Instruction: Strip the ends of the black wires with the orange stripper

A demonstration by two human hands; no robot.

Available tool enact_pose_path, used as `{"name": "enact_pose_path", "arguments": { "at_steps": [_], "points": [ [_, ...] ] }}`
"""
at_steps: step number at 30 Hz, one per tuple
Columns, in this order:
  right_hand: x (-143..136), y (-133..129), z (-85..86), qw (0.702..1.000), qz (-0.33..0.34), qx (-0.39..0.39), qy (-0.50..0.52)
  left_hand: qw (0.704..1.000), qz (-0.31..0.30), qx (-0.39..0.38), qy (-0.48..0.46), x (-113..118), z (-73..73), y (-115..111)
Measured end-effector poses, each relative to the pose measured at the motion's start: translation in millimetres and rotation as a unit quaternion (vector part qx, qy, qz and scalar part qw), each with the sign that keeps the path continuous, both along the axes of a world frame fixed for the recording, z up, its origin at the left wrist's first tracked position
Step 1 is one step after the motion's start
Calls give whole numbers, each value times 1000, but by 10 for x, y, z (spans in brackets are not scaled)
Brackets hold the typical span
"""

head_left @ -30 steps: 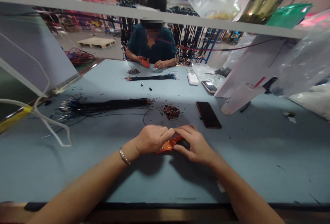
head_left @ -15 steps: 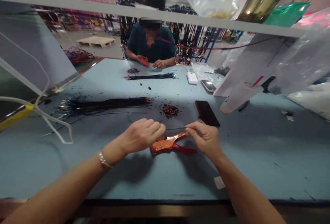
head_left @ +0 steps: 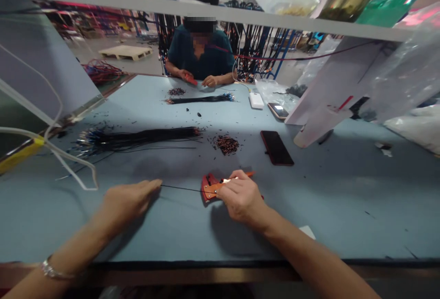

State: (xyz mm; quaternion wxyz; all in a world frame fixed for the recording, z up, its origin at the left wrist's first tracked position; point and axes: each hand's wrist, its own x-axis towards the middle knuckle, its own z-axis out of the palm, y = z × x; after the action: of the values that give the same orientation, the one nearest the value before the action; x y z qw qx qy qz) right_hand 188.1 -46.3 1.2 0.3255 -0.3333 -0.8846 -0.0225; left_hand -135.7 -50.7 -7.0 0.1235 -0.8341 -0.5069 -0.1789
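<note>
A thin black wire (head_left: 184, 188) stretches between my two hands above the light-blue tabletop (head_left: 165, 239). My left hand (head_left: 132, 200) is closed on its left part, fingertips pinched together. At the other end, my right hand (head_left: 240, 196) pinches the wire. Beneath the right hand lies an orange and red wire stripper (head_left: 210, 190), its handles mostly covered; I cannot tell whether the hand touches it. Behind the hands rests a bundle of black wires (head_left: 151, 137) with blue and silvery ends at the left. A pile of small cut insulation bits (head_left: 227, 145) sits to its right.
A dark phone (head_left: 277, 147) lies right of the pile. Across the table a person (head_left: 201, 56) holds a red tool near another wire bundle (head_left: 199, 100). A shelf (head_left: 220, 10) crosses overhead, with a slanted white panel (head_left: 330, 79) at right. White cable (head_left: 74, 161) hangs at left.
My left hand has moved left and toward me, drawing away from the right hand. My right hand has shifted left over the wire stripper. More of the wire shows between them.
</note>
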Motion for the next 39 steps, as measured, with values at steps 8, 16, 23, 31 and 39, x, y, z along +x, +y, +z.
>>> {"name": "enact_pose_path", "arguments": {
  "at_steps": [8,16,23,31,39],
  "points": [
    [220,106,6,995,-79,-18,63,987,-145,-33,61,339,451,177],
    [246,155,-25,988,-132,-38,73,970,-240,-10,44,1659,385,405],
    [329,218,-61,985,-146,-64,72,980,-190,46,-33,1699,75,529],
    [382,210,-44,981,-143,-108,76,981,-159,114,8,1545,80,559],
    [501,174,190,963,-56,-226,-133,995,41,31,-89,1342,2,768]
  ]
}}
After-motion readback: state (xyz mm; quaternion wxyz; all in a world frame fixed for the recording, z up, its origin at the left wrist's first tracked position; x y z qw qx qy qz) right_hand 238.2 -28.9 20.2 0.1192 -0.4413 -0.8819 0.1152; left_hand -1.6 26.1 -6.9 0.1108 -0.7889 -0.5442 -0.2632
